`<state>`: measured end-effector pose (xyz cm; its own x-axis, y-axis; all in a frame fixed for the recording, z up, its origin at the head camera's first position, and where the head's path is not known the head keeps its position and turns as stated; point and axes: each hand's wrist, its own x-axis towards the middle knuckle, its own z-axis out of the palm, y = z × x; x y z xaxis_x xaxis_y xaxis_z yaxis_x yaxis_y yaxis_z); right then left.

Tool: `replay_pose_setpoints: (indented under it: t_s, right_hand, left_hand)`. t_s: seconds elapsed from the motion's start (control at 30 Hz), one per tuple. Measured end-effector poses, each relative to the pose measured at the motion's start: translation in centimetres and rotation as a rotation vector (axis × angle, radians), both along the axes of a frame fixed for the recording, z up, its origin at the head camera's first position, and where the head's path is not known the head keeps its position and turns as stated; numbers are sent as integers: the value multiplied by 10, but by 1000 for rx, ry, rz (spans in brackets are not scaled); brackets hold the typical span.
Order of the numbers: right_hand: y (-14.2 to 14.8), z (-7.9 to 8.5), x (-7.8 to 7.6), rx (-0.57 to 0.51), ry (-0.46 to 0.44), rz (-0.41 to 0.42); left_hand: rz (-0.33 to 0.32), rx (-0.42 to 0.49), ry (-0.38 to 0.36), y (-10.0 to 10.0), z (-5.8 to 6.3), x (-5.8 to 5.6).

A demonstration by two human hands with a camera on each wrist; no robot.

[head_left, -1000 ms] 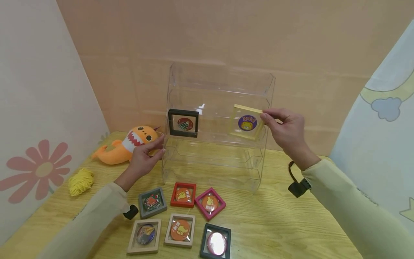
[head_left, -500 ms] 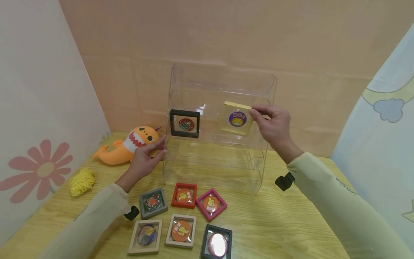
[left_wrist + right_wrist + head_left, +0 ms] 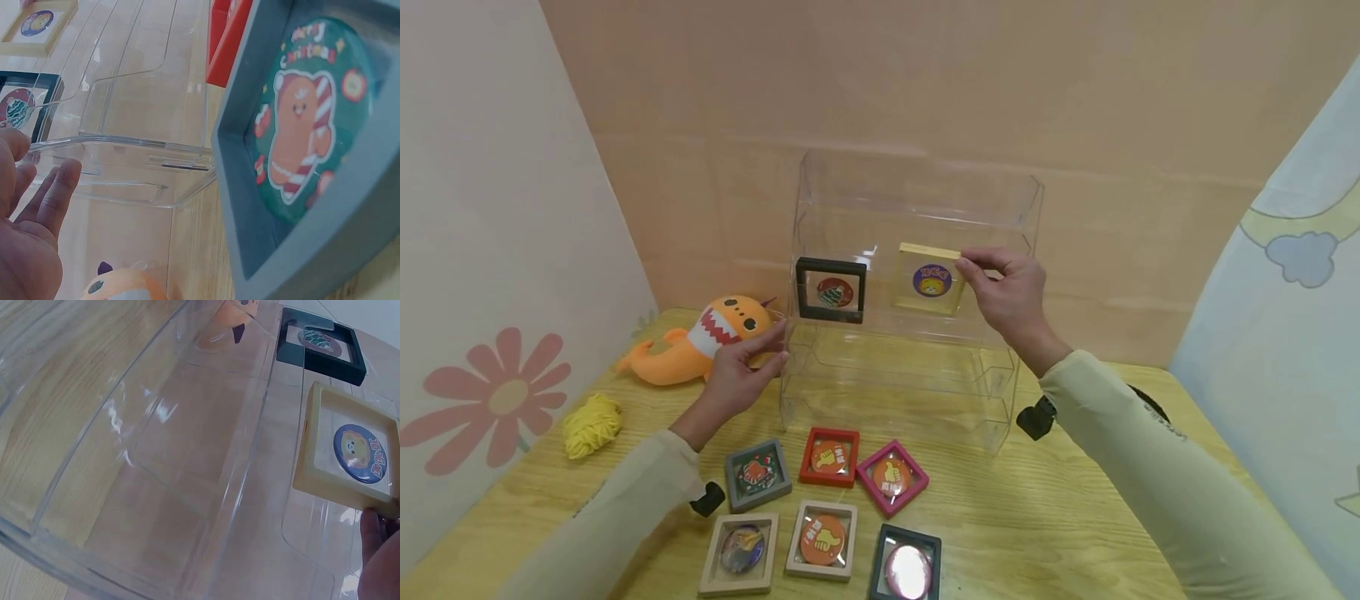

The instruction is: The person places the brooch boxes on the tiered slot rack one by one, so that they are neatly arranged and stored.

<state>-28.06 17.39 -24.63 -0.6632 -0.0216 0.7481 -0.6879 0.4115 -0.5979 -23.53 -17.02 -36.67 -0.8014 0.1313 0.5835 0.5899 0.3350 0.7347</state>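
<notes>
Between thumb and fingers, my right hand (image 3: 1011, 296) pinches the right edge of a pale yellow display frame (image 3: 904, 283) holding a purple round badge with a bear. The frame is upright at a middle tier of a clear acrylic rack (image 3: 887, 360); whether it touches the tier I cannot tell. To its left, a black display frame (image 3: 831, 316) with a Christmas tree badge stands on the rack. My left hand (image 3: 735, 379) is at the rack's left side, fingertips at the panel edge, its fingers fairly straight in the left wrist view.
Several framed badges lie before the rack, including a grey frame (image 3: 736, 483), a red frame (image 3: 806, 458), a magenta frame (image 3: 916, 468) and a dark frame (image 3: 879, 575). An orange plush shark (image 3: 662, 363) and yellow yarn (image 3: 592, 425) are at left.
My right hand has moved left with the yellow frame, bringing it closer to the black frame. The left hand has stayed by the rack's left side.
</notes>
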Motion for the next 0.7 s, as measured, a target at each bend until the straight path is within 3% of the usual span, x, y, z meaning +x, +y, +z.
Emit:
replay_pose_setpoints:
  t_s: [0.07,0.7]
  right_hand:
    - [0,-3,-4,0,-6,-2]
    - [-8,-16,-8,96,-23,-34]
  left_hand:
    - [-5,4,2,-2,-8,-6]
    - [-4,10,9,-1,-9,-5]
